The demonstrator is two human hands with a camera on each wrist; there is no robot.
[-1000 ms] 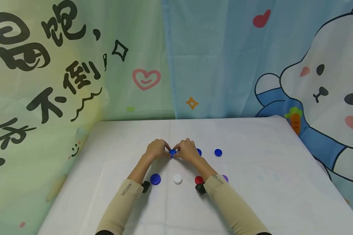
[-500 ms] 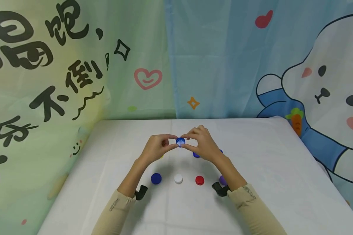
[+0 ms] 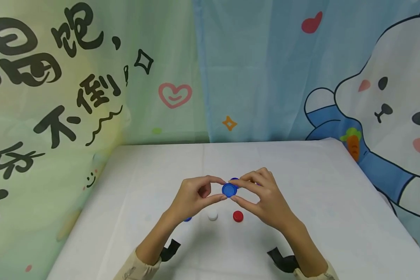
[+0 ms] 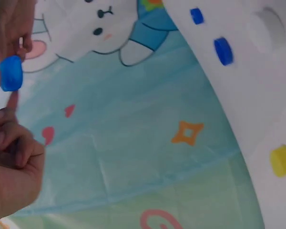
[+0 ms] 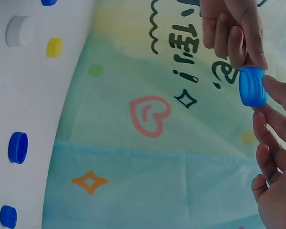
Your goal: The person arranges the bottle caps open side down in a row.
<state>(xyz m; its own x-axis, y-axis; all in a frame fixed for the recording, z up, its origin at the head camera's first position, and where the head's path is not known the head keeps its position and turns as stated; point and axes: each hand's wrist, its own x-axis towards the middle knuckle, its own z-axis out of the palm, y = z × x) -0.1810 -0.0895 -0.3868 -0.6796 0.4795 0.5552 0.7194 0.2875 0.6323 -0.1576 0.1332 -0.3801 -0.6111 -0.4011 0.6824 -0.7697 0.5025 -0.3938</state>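
Observation:
A blue bottle cap point(image 3: 229, 189) is held up above the table between both hands, its round face turned to the head camera. My left hand point(image 3: 197, 194) pinches its left side between thumb and forefinger. From the other side, the thumb and forefinger of my right hand point(image 3: 266, 196) grip the same cap. In the left wrist view the cap point(image 4: 11, 73) appears edge-on at the far left, between the fingertips of the two hands. Ridges show along the side of the cap point(image 5: 252, 87) in the right wrist view.
On the white table point(image 3: 154, 167) lie a white cap point(image 3: 212, 215) and a red cap point(image 3: 238, 216). A yellow cap point(image 4: 281, 161) and several blue caps, one larger point(image 5: 17, 147) than another point(image 5: 8, 217), show in the wrist views. A printed curtain point(image 3: 259, 77) hangs behind.
Both hands have lifted the blue cap off the table and brought it right and nearer to the head camera. Its face has turned toward that camera.

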